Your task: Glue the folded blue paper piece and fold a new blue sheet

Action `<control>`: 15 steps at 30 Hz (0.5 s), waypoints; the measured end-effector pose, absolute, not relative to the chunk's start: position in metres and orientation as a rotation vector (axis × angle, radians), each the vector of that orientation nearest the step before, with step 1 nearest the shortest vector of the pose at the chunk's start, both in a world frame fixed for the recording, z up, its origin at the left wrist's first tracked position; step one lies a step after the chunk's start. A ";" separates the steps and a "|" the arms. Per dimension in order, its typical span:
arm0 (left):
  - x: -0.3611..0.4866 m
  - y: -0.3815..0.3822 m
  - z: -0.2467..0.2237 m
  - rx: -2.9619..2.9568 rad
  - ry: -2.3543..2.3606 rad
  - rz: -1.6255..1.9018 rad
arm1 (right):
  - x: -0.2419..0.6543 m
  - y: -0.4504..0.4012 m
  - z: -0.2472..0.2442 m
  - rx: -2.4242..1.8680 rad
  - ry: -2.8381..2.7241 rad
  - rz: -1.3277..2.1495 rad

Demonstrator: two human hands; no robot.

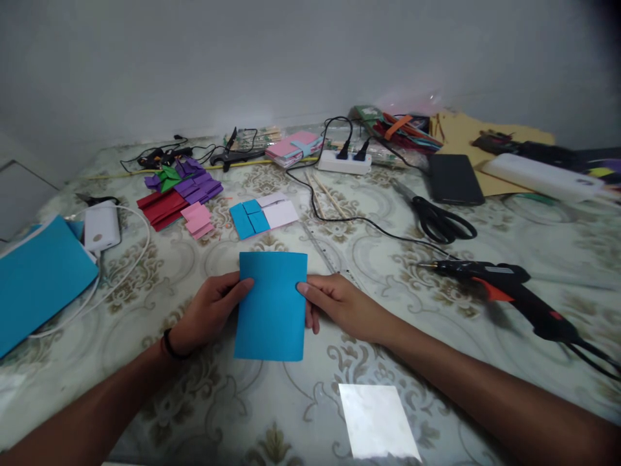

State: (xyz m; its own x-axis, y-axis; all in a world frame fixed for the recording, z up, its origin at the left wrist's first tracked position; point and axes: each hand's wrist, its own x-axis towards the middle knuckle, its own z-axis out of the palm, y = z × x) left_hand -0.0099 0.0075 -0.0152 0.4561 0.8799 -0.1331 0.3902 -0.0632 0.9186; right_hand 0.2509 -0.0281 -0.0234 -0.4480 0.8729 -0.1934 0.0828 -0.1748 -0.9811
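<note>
Pinched at both side edges, one blue paper sheet (272,304) lies flat on the table (533,220), near the front edge, about mid-width. Left hand (206,314) grips its left edge w/ thumb on top, fingers curled under; right hand (337,304) does the same on the right edge, thumb pressed on top. Just behind the sheet: 1 small stack of blue and white cut pieces (262,215), approx 3 blue and 2 white. Toward the back left: 1 heap of purple, red and pink folded pieces (182,194). Right side: 1 pair of black scissors (439,217), 1 black glue gun (509,288), both well apart from the hands. Back edge, middle: 1 white power strip (345,162) w/ 2 plugs in. Left edge: 1 bigger blue sheet (41,278) and 1 white power bank (101,226).
</note>
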 end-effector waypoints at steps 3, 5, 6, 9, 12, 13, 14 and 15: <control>-0.010 0.007 -0.015 1.670 1.109 0.586 | 0.251 -0.028 -0.024 -1.121 -1.482 1.689; -0.010 0.007 -0.014 1.678 1.107 0.587 | 0.251 -0.028 -0.024 -1.122 -1.478 1.689; -0.010 0.007 -0.014 1.684 1.109 0.590 | 0.251 -0.028 -0.023 -1.121 -1.481 1.685; -0.011 0.006 -0.015 1.702 1.118 0.608 | 0.250 -0.029 -0.023 -1.114 -1.503 1.667; -0.011 0.007 -0.016 1.706 1.121 0.616 | 0.250 -0.029 -0.023 -1.104 -1.509 1.663; -0.011 0.007 -0.016 1.707 1.120 0.613 | 0.250 -0.029 -0.024 -1.104 -1.511 1.663; -0.011 0.007 -0.016 1.707 1.119 0.606 | 0.250 -0.029 -0.024 -1.106 -1.514 1.660; -0.010 0.007 -0.015 1.704 1.117 0.591 | 0.250 -0.029 -0.025 -1.112 -1.518 1.655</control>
